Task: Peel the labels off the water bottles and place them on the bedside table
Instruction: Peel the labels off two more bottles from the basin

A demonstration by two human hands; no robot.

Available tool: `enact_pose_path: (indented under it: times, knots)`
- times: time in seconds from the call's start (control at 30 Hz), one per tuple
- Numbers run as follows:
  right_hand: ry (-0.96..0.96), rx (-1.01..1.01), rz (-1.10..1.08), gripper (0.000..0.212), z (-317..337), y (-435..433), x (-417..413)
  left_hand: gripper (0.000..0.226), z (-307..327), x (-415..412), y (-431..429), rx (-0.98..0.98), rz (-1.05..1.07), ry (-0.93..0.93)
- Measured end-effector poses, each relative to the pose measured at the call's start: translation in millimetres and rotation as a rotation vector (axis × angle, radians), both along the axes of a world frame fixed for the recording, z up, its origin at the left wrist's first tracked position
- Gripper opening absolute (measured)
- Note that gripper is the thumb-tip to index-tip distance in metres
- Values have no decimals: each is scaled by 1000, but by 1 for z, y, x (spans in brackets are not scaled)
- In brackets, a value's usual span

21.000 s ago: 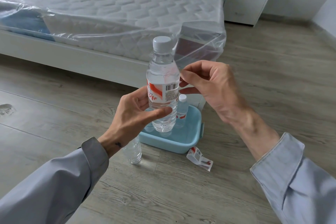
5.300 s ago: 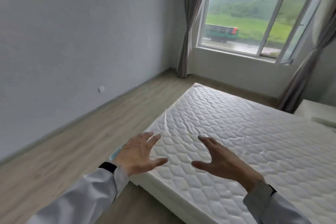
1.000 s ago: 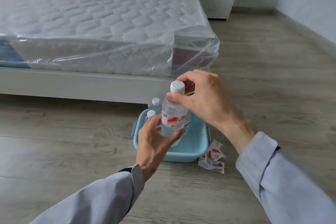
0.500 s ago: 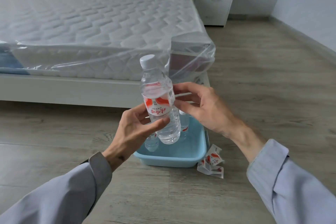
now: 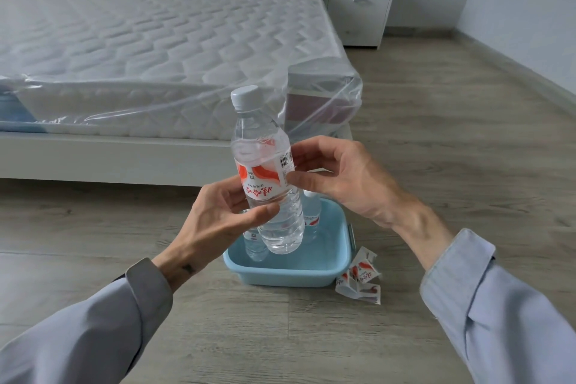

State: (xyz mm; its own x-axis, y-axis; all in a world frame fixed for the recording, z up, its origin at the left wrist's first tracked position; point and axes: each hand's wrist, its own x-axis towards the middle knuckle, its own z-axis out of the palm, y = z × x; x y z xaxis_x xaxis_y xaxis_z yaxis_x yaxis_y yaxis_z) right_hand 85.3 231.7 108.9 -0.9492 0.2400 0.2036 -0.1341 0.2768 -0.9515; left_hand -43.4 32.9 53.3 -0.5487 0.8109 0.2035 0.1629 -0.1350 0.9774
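Observation:
I hold a clear water bottle (image 5: 265,171) with a white cap upright above a light blue basin (image 5: 290,271). Its red and white label (image 5: 265,179) is still wrapped around the middle. My left hand (image 5: 218,221) grips the bottle's lower half from the left. My right hand (image 5: 339,178) pinches the label's right edge by the barcode between thumb and fingers. Two more labelled bottles (image 5: 311,215) stand in the basin, partly hidden behind the held one. Several peeled labels (image 5: 360,279) lie crumpled on the floor right of the basin. The white bedside table (image 5: 358,6) stands far back right.
A bed with a plastic-wrapped quilted mattress (image 5: 162,50) fills the left and middle, its white frame (image 5: 118,159) just behind the basin. Wooden floor (image 5: 452,140) stretches right of the bed toward the bedside table. A grey wall runs along the far right.
The bottle has risen from the basin and now sits a little higher and closer. My right hand moved from the cap down to the label's edge.

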Motion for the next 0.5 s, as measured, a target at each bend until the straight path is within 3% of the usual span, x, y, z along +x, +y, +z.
enact_pose_path:
  times: [0.23,0.5]
  knots:
    - [-10,-24,-6,45,-2,3,-1,50,1,-1,-4,-19,1,32]
    - [-7,-84,-65,21,-8,6,-5,51,-2,-2,-3,-48,31,88]
